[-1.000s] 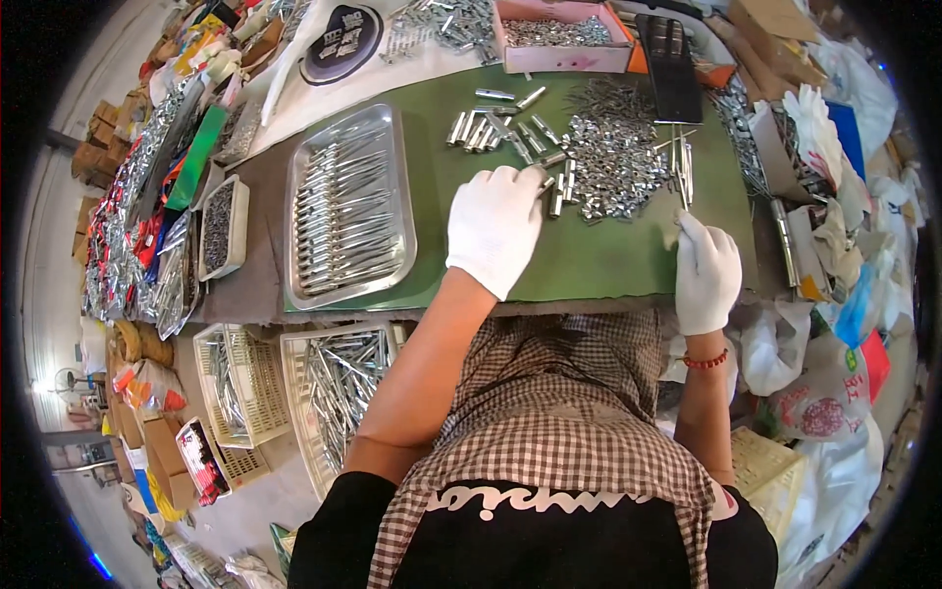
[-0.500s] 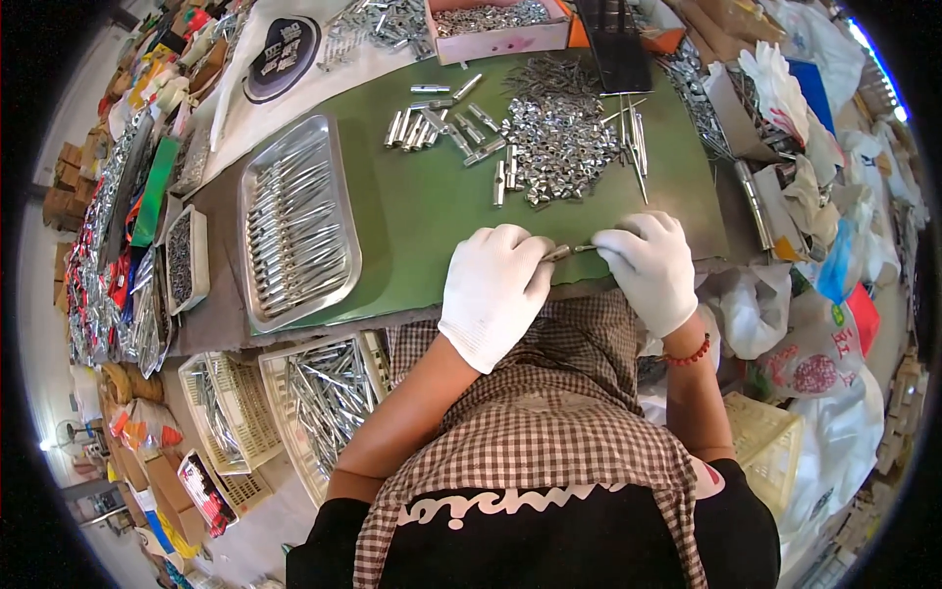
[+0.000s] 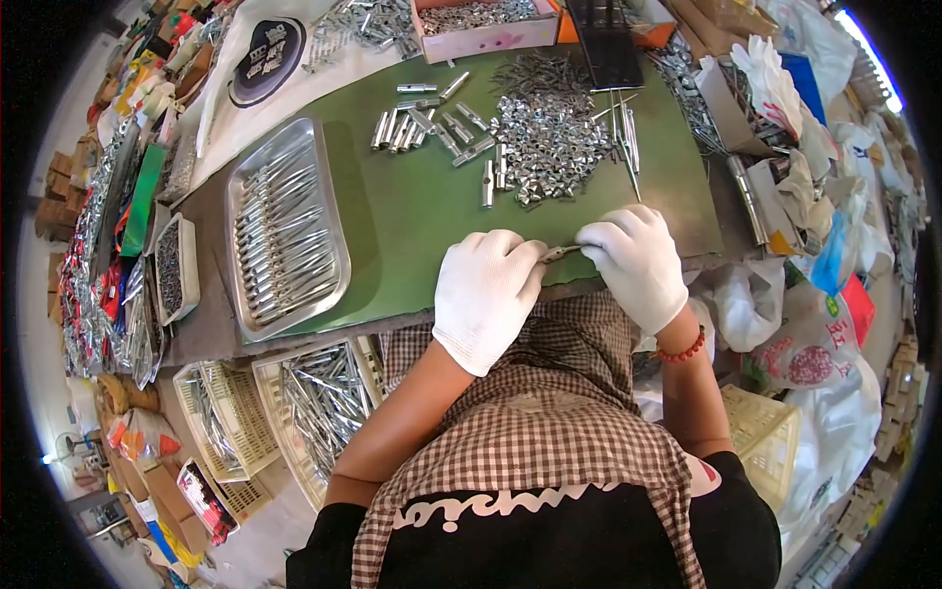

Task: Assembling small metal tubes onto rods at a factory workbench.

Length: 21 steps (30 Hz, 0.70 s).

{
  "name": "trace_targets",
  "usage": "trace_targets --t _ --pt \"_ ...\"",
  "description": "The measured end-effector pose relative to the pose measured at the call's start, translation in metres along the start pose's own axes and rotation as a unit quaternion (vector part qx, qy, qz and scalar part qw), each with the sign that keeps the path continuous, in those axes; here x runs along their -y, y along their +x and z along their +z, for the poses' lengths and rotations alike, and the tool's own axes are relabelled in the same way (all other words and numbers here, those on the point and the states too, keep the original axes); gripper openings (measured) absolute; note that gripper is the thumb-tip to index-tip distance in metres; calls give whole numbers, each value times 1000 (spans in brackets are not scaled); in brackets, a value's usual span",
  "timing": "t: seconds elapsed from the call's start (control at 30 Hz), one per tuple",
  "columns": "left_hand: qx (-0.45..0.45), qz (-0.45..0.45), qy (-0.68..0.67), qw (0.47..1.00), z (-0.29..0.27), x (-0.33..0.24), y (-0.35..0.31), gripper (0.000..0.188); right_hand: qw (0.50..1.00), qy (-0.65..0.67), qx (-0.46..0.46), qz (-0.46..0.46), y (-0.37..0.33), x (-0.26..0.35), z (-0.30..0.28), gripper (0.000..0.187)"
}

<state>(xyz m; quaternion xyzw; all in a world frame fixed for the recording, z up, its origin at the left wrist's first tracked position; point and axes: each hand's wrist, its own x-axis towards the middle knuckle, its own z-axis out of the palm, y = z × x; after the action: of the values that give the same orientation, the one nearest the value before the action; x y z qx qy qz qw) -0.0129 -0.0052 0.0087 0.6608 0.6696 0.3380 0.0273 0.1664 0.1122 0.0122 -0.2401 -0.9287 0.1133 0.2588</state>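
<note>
Both my hands wear white knit gloves and meet over the near edge of the green work mat (image 3: pixel 412 211). A small metal part (image 3: pixel 561 252) bridges the gap between them. My left hand (image 3: pixel 488 293) pinches its left end, while the fingertips of my right hand (image 3: pixel 633 257) close on its right end. The glove fingers hide much of it, so its exact kind is unclear. Beyond my hands lies a heap of small shiny metal fittings (image 3: pixel 551 147). Short metal tubes (image 3: pixel 422 120) are scattered to its left, and thin pointed metal rods (image 3: pixel 628 137) lie to its right.
A metal tray (image 3: pixel 342 280) at the left holds a row of slim pointed metal pieces (image 3: pixel 289 231). Dark thin pins (image 3: pixel 540 74) lie behind the fittings, near an open box (image 3: pixel 486 39) of small parts. Plastic baskets (image 3: pixel 267 393) with metal pieces stand below the table's left edge.
My right hand has come slightly closer to my left. The pieces that showed a small gap between the hands now appear joined in one line. The view has shifted a little.
</note>
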Motion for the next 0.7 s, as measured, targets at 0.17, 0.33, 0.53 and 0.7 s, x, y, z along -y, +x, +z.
trace_targets --t 0.17,0.33,0.53,0.7 --pt "3 -7 -4 1000 0 0 0 12 1000 -15 -10 -26 3 0 5 16" --pt "1 -7 -1 1000 0 3 -1 12 999 -19 -40 5 9 -3 -1 16" --pt "-9 1 1 1000 2 3 -2 11 980 -105 -121 115 34 -60 2 7" --pt "-7 -8 -5 1000 2 3 -1 10 971 -191 -66 124 47 -62 1 8"
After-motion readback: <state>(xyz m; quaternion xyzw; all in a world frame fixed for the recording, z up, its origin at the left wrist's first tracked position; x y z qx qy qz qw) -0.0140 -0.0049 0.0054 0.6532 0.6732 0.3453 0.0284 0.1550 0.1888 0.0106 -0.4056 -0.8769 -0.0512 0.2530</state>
